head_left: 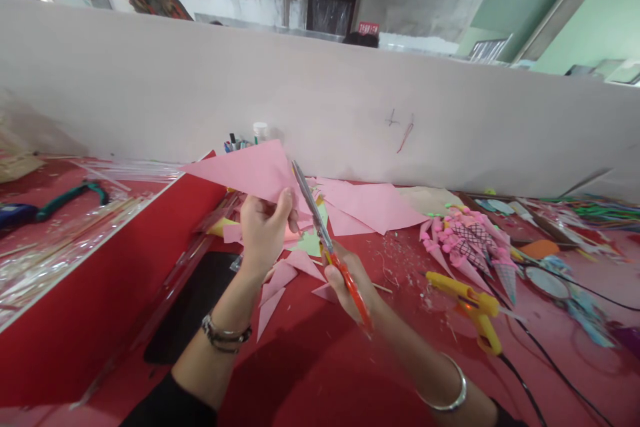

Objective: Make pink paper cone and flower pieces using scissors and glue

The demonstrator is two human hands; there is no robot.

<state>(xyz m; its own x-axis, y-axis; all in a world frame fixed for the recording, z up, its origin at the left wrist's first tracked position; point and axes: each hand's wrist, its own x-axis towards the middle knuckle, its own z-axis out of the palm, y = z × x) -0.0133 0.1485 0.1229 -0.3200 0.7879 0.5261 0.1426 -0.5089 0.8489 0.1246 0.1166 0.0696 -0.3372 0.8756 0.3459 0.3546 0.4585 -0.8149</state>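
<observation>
My left hand (263,230) holds up a pink paper sheet (245,170) by its lower edge, above the red table (310,360). My right hand (350,287) grips red-handled scissors (325,240), whose metal blades point up and left along the sheet's right edge. Small pink paper triangles (283,280) lie on the table just below both hands.
More pink sheets (370,207) lie behind the scissors. A yellow glue gun (470,307) with a black cord sits to the right, beside a pile of pink paper cones (467,243). A cup of pens (240,143) stands by the grey partition (320,93). Clear plastic sleeves (60,240) cover the raised left ledge.
</observation>
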